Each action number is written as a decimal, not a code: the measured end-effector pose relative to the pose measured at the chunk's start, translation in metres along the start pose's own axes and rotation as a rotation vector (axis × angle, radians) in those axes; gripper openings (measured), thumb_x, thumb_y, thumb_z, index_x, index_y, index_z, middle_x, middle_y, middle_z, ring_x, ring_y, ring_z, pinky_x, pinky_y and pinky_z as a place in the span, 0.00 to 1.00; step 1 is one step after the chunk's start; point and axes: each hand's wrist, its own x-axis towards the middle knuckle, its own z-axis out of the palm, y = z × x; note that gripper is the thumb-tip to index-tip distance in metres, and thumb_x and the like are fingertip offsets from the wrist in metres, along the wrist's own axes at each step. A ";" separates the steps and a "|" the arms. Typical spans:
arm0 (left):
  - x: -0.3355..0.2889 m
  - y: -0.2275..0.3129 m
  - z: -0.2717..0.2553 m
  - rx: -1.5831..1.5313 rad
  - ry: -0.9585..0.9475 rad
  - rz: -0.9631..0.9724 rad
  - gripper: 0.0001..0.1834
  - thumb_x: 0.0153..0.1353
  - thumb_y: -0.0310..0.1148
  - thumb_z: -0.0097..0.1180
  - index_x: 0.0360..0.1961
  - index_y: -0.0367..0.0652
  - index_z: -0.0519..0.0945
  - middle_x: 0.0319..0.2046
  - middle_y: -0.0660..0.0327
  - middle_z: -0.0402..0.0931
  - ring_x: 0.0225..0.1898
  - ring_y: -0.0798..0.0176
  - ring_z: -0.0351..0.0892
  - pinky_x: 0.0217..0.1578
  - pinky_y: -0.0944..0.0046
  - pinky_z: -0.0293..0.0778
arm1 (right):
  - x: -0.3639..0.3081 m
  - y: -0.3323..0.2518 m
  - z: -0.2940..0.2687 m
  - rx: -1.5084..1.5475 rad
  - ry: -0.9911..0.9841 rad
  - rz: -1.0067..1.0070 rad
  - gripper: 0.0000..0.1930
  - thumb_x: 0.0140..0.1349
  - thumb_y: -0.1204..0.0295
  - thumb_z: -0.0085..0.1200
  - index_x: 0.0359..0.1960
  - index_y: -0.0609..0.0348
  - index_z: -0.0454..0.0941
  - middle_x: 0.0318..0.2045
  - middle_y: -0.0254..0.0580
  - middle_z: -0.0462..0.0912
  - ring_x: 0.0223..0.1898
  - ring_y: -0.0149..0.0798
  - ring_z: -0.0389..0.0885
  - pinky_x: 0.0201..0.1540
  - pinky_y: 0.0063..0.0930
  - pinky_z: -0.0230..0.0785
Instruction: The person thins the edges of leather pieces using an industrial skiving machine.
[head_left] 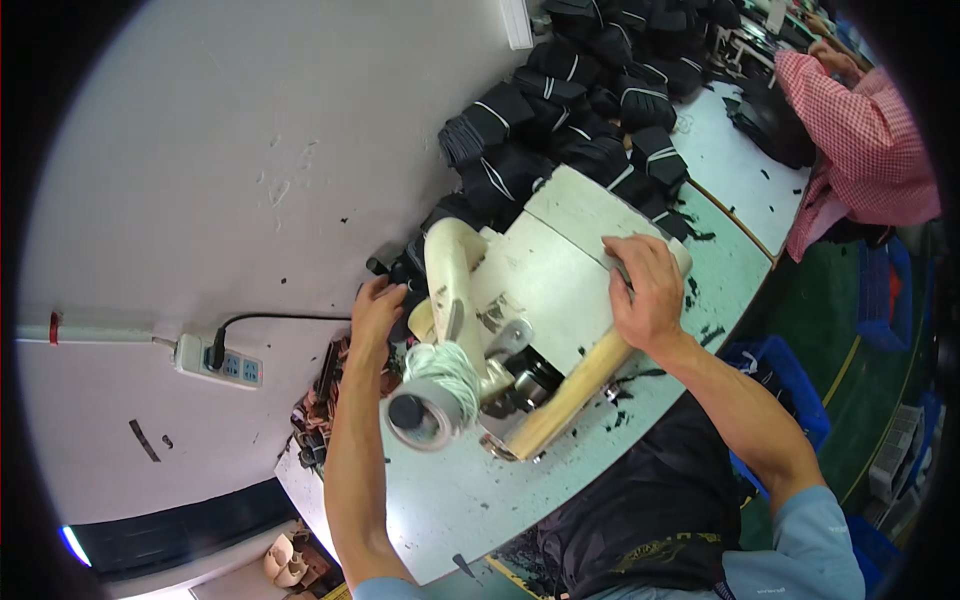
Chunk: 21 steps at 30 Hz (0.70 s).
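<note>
- Table (pixel 430 520): white, under everything; black scraps on it. Clock below is centred on the machine.
- Pile (pixel 575 95): black bundles with pale bands, 12–1 o'clock.
- Machine (pixel 545 260): cream, on the table mid-view, curved arm on its 9 o'clock side.
- Bar (pixel 570 400): wooden, slanting from 6 o'clock up toward 3.
- Right hand (pixel 648 295): 3 o'clock, fingers bent over the bar's upper end; can't tell if it grips.
- Twine roll (pixel 450 380): pale green, 8 o'clock.
- Left hand (pixel 378 312): 9 o'clock, beyond the twine, fingers curled beside black stuff; can't tell if holding any.
- Power strip (pixel 225 365): 9 o'clock, on wall, black plug in.
</note>
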 end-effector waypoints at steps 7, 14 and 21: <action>0.028 0.035 0.065 0.147 -0.130 -0.134 0.57 0.47 0.25 0.64 0.73 0.38 0.41 0.61 0.38 0.65 0.53 0.47 0.76 0.51 0.55 0.74 | 0.001 0.004 -0.007 0.005 -0.036 -0.003 0.21 0.46 0.80 0.52 0.45 0.63 0.77 0.38 0.44 0.80 0.44 0.50 0.76 0.47 0.39 0.67; 0.048 0.030 0.034 0.256 -0.017 -0.088 0.50 0.44 0.25 0.64 0.70 0.36 0.54 0.40 0.46 0.77 0.39 0.55 0.78 0.40 0.61 0.73 | 0.002 0.003 -0.003 0.007 -0.034 -0.014 0.21 0.45 0.80 0.53 0.45 0.63 0.77 0.38 0.44 0.80 0.44 0.50 0.77 0.46 0.39 0.67; 0.028 -0.013 -0.017 0.451 0.656 0.044 0.26 0.49 0.35 0.65 0.46 0.32 0.75 0.40 0.49 0.77 0.35 0.53 0.78 0.38 0.59 0.74 | 0.007 0.004 -0.002 -0.003 -0.030 -0.019 0.20 0.45 0.80 0.53 0.44 0.62 0.77 0.39 0.44 0.80 0.44 0.49 0.77 0.46 0.38 0.67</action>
